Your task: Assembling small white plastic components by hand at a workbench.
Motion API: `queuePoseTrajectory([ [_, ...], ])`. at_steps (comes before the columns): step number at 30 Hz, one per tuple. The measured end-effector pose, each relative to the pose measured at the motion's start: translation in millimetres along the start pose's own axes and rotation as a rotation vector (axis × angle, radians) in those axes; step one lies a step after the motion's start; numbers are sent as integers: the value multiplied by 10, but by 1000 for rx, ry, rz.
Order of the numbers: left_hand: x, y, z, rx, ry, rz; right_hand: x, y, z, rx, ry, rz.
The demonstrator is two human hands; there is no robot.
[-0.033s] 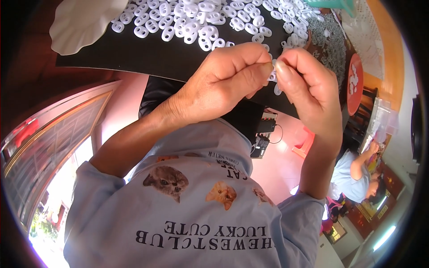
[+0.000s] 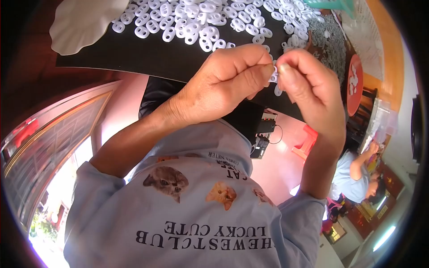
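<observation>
Smooth white ovals (image 2: 192,22), each with two holes, lie heaped on the black desk (image 2: 100,56) beyond the grip; a grey, wiry heap (image 2: 328,40) sits to its right. Both hands are raised, fingers curled. The left hand (image 2: 234,78) pinches a piece (image 2: 274,77) between thumb and forefinger; the right hand's (image 2: 310,82) thumb and forefinger close just beside it, their contents hidden.

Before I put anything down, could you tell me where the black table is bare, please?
A bare strip of the black table runs along its near edge, between the cream dish, the white pieces and the left hand. It is crowded farther back with those pieces, and rightward with the grey heap and red plate.
</observation>
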State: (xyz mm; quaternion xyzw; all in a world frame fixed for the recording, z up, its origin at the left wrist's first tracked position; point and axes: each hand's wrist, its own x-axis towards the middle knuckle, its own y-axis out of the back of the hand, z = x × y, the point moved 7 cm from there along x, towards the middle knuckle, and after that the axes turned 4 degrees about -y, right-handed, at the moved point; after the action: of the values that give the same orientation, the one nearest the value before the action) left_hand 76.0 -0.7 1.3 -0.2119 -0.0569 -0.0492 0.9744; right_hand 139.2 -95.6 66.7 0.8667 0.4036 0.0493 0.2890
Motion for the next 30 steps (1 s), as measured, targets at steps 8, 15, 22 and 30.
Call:
queuePoseTrajectory([
  [8, -8, 13, 19, -34, -12, 50, 613, 337, 231, -656, 280, 166],
  [15, -8, 27, 49, -4, -53, 29, 713, 239, 261, -860, 349, 99],
  [22, -5, 28, 48, -4, -26, 47, 700, 230, 153, -830, 129, 59],
  [30, -39, 53, 43, -107, -87, 61, 368, 224, 100, -301, 9, 102],
])
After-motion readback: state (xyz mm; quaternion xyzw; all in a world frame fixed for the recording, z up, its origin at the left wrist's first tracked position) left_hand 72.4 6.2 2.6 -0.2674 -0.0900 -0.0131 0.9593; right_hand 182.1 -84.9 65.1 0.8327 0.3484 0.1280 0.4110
